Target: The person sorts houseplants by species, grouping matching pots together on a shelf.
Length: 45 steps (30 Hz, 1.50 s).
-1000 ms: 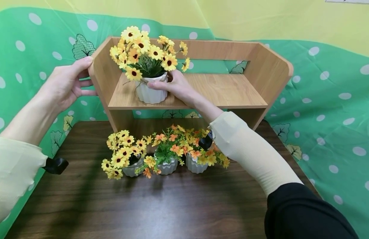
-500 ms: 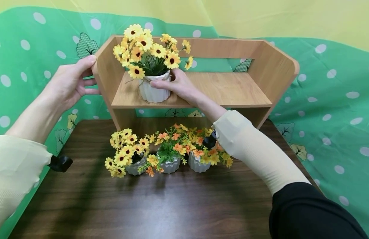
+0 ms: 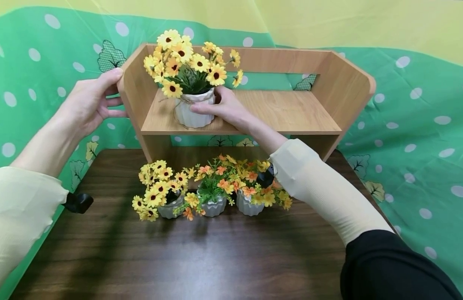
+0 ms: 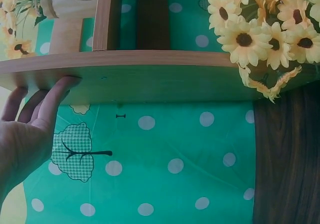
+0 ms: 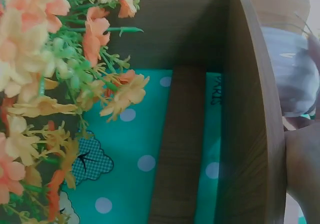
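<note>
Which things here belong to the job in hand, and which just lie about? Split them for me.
Likely belong: upper flowerpot, held by right fingers; wooden shelf, touched by left fingers.
Probably just about: three untouched flowerpots, on the table; dotted backdrop.

Left arm [image 3: 43,143] reached up from lower left, cream sleeve [image 3: 21,221] ending below the bare wrist. Left hand [image 3: 89,100] raised, thumb uppermost, fingers extended, slightly spread. Right arm [image 3: 325,193] slanted forward and leftward, cream over forearm, black above. Right hand [image 3: 229,109] gripped, thumb on near side; other fingers mostly hidden. Hands well apart, left slightly higher.
</note>
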### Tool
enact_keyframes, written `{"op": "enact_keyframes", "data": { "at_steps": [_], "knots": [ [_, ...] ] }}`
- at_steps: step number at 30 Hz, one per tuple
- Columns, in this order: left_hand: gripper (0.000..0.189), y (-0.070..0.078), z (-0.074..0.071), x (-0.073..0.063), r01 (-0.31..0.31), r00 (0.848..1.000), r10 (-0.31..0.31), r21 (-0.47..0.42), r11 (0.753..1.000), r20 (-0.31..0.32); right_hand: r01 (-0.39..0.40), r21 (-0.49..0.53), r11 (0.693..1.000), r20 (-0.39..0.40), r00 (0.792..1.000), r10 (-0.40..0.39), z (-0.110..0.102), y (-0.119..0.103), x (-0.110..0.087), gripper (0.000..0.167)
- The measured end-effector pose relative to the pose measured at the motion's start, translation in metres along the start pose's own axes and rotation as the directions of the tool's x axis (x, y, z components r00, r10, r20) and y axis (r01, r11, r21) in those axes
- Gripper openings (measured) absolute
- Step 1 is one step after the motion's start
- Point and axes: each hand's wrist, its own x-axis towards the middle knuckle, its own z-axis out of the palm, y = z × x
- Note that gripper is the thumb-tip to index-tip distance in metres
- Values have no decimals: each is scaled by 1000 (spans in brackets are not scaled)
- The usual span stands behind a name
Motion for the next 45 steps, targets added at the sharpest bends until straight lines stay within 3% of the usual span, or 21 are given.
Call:
{"op": "enact_keyframes", "data": {
  "at_steps": [6, 11, 16, 22, 30, 34, 38, 45],
  "knots": [
    [40, 1, -2, 2, -7, 1000, 7, 5, 1000, -10, 12, 33, 999, -20, 1000, -12, 0, -2, -7, 67],
    [44, -1, -1, 3, -1, 1000, 1, 23, 1000, -12, 11, 33, 999, -47, 999, -9, -3, 0, -29, 83],
    [51, -2, 0, 3, -1, 1000, 2, 44, 999, -17, 45, 67, 997, -122, 992, -37, -6, 2, -54, 78],
    [49, -1, -1, 4, 2, 1000, -1, 38, 999, -23, 140, 151, 979, -208, 972, -107, -6, 6, -76, 68],
    [51, -3, 0, 3, 8, 1000, -7, 38, 999, -28, 296, 119, 948, -273, 928, -255, 1, 11, -96, 56],
    [53, -3, 3, 3, 9, 999, -8, 47, 999, -35, 346, 62, 936, -269, 909, -319, 9, 13, -109, 55],
    [56, -4, 6, 3, 4, 1000, -3, 56, 998, -30, 361, 20, 932, -225, 910, -347, 18, 16, -120, 59],
    [61, -3, 3, 1, 5, 999, -2, 63, 998, -46, 376, 46, 926, -184, 914, -362, 35, 21, -131, 62]
  ]
}}
